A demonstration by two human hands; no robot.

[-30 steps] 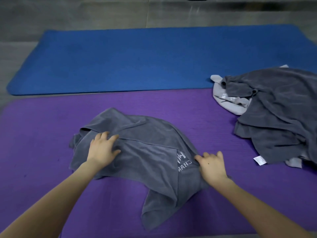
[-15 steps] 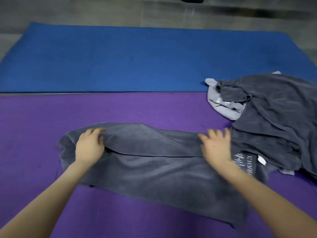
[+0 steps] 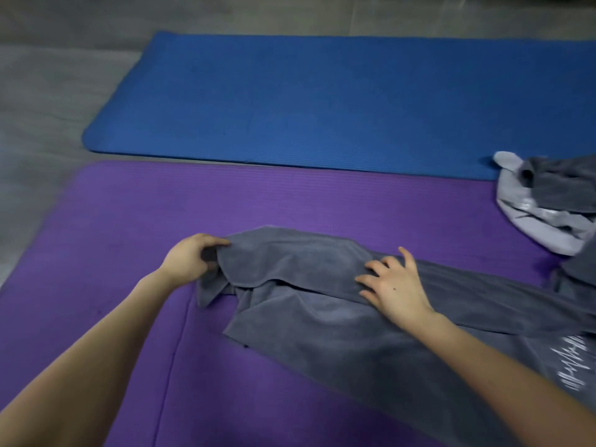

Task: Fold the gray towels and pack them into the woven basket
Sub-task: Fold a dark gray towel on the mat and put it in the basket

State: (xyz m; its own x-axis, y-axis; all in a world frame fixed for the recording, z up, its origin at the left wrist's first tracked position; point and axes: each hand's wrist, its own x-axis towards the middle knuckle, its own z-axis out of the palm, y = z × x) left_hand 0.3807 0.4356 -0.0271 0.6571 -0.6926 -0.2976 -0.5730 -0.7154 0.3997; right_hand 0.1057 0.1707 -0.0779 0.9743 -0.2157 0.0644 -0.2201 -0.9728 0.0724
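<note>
A dark gray towel (image 3: 322,317) lies spread lengthwise on the purple mat (image 3: 225,201), with white lettering near its right end. My left hand (image 3: 190,259) pinches the towel's far left corner, lifted slightly off the mat. My right hand (image 3: 395,285) rests flat on the towel's folded upper edge, fingers spread. A pile of more gray towels (image 3: 548,201) lies at the right edge, partly cut off by the frame. The woven basket is not in view.
A blue mat (image 3: 322,101) lies beyond the purple one. Gray floor (image 3: 48,91) shows to the left and at the back.
The towel went from a crumpled heap to a long spread strip. My left hand now grips its left corner; my right hand slid left along the folded edge. The view shifted left.
</note>
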